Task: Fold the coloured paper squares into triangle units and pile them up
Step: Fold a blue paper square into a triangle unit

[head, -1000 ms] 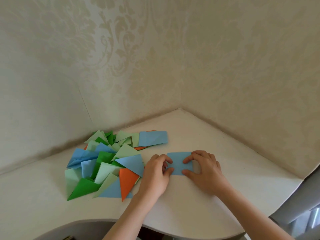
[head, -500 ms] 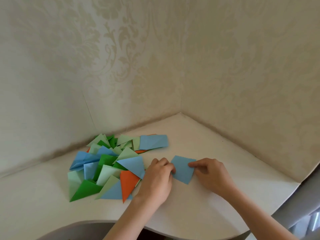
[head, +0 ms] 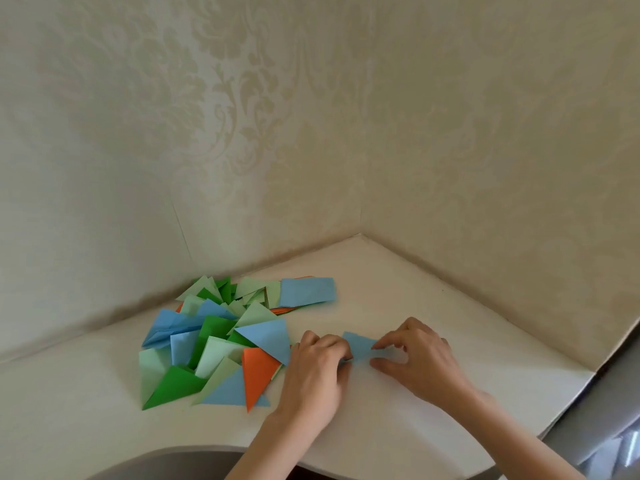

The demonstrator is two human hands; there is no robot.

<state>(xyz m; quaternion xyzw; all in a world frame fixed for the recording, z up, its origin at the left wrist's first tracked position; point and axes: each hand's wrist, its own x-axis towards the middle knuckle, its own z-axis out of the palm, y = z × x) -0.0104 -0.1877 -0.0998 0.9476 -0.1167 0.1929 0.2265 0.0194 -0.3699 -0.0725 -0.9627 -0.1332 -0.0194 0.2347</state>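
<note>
Blue paper pinched between both hands' fingers.

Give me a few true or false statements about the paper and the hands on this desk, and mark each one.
1. Both hands hold a blue paper. True: the left hand and right hand pinch it from either side.
2. The pile of folded triangles lies right of the hands. False: it lies to their left.
3. An orange triangle lies in the pile. True.
4. The desk stands in the middle of a room. False: it sits in a wall corner.
</note>
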